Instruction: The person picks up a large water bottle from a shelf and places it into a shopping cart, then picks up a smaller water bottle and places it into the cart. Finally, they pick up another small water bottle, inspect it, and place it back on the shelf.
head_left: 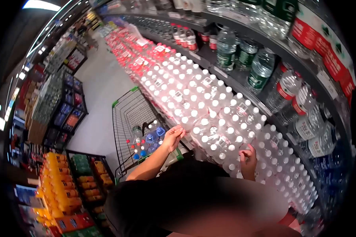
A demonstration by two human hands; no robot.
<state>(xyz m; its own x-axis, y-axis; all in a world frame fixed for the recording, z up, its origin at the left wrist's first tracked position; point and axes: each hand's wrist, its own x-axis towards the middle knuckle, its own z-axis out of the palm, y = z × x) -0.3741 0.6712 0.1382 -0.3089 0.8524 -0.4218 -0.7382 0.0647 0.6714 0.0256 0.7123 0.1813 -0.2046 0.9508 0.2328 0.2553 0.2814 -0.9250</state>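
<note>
Store aisle (97,91), cart (135,89) beside white-capped bottles (203,103). Left hand (173,138) by their edge, fingertips together; right hand (248,158) over them, fingers curled, can't tell if pinching anything.

Big white lamp (41,4) shines up top left, rows of small lights glow down left side. Packed bottles (186,96) in middle very bright, white glare on plastic, small print hard to read. Floor (101,71) gray, softly lit. Black shirt (178,177) very dark, folds hard to see. Shelf (209,65) bends like bow near edges. Corners all black, round. Big smudgy blur at bottom. Far end of aisle small, fuzzy.
</note>
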